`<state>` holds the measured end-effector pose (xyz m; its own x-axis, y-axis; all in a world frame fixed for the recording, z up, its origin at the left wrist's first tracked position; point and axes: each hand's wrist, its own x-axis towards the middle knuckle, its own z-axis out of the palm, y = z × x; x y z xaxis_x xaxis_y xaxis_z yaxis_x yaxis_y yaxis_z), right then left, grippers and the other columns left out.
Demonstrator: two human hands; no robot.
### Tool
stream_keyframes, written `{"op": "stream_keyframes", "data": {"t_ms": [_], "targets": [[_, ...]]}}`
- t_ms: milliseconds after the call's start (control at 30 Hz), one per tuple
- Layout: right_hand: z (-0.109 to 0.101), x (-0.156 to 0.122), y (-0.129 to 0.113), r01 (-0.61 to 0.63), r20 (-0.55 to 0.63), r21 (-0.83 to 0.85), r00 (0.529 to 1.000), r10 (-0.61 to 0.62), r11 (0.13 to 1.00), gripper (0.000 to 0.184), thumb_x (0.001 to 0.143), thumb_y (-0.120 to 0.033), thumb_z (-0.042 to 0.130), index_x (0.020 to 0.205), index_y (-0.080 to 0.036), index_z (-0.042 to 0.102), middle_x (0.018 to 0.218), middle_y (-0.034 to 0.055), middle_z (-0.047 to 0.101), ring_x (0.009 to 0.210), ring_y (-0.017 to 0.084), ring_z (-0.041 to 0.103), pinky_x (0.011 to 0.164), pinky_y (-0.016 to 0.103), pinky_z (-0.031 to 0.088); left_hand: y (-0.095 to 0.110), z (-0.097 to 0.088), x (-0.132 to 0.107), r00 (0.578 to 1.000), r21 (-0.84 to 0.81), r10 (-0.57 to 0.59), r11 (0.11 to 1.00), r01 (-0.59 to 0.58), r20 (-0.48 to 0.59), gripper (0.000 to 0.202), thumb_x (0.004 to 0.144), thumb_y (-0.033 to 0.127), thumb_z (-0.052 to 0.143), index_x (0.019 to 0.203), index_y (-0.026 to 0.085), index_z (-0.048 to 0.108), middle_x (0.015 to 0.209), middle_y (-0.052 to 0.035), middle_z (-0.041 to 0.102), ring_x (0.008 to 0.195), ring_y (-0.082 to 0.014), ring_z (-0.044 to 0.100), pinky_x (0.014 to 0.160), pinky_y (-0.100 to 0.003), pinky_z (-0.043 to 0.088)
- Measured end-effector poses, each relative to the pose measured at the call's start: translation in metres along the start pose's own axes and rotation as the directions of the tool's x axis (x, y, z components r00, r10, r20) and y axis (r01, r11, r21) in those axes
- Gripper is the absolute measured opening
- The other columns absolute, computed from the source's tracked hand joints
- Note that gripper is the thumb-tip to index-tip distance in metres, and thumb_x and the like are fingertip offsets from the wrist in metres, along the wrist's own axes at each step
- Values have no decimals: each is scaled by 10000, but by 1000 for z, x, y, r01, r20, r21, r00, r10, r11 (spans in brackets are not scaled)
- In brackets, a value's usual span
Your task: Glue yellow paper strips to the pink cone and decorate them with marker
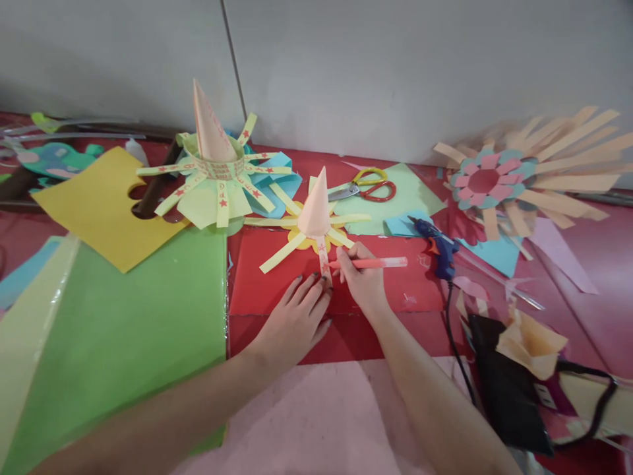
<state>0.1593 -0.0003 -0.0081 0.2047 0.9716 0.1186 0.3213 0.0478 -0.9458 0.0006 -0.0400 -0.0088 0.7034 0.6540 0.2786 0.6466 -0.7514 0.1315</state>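
Observation:
In my right hand [363, 277] is a red marker [380, 262], its tip on a pale paper strip [322, 254] that bears red marks and a star. My left hand [297, 313] lies flat with fingers spread, fingertips pressing the strip's near end against the red board [262, 277]. The strip runs out from the base of a small peach paper cone [315, 208]. Beneath the cone is a yellow flower-shaped paper piece [295, 239], and more pale strips fan out around it without visible marks.
Behind to the left stands a larger decorated paper cone [210, 128] with marked strips. Scissors [363, 187] lie on green paper [413, 191]. A hot glue gun [439, 249] with its cord is at right, near a fringed paper flower [487, 183]. Green sheets [143, 330] cover the left.

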Motion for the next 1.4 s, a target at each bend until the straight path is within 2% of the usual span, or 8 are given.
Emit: {"op": "stream_keyframes", "data": {"t_ms": [267, 500, 700, 967, 1200, 1400], "targets": [[0, 1, -2, 12, 14, -30, 1000, -11, 999, 373, 825, -323, 526, 545, -220, 301, 422, -92, 328, 394, 63, 347, 443, 210, 322, 0, 0, 0, 1000, -7, 2, 1000, -2, 4, 335, 906, 250, 437, 1149, 60, 569, 1201, -138, 593, 1172, -292, 519, 1018, -444, 401], [-1, 1, 0, 23, 27, -25, 999, -22, 999, 358, 825, -300, 522, 549, -221, 309, 429, -87, 338, 403, 71, 352, 457, 222, 327, 0, 3, -1, 1000, -22, -3, 1000, 3, 6, 339, 916, 247, 420, 1180, 73, 541, 1237, -148, 571, 1198, -280, 502, 1033, -449, 382], [-2, 1, 1, 27, 19, -24, 999, -26, 999, 371, 847, -380, 521, 568, -220, 335, 457, -72, 375, 460, 92, 442, 507, 234, 373, 0, -1, 1, 1000, -3, 10, 1000, -10, 6, 342, 923, 249, 402, 1166, 62, 551, 1212, -146, 586, 1181, -279, 514, 1022, -444, 397], [-1, 0, 2, 28, 2, -33, 1000, -27, 999, 355, 856, -394, 509, 594, -224, 340, 469, -74, 385, 474, 100, 495, 514, 234, 398, 0, 1, 0, 999, -41, -13, 999, 14, 33, 344, 909, 248, 441, 1195, 79, 530, 1258, -144, 556, 1220, -284, 481, 1045, -446, 371], [-2, 0, -1, 8, 14, -26, 1000, -8, 1000, 353, 858, -379, 501, 589, -226, 332, 436, -86, 359, 436, 91, 451, 497, 226, 378, 0, 0, 0, 1000, -32, -6, 999, 6, 24, 339, 917, 259, 435, 1178, 73, 544, 1215, -146, 581, 1195, -285, 503, 1035, -444, 383], [-2, 2, 0, 67, -9, -68, 998, -68, 995, 339, 846, -293, 486, 567, -223, 306, 486, -75, 347, 462, 85, 385, 517, 234, 351, -1, 0, 0, 1000, -21, 9, 1000, -8, 14, 340, 912, 256, 438, 1159, 56, 559, 1195, -147, 593, 1183, -293, 512, 1024, -447, 402]]}}
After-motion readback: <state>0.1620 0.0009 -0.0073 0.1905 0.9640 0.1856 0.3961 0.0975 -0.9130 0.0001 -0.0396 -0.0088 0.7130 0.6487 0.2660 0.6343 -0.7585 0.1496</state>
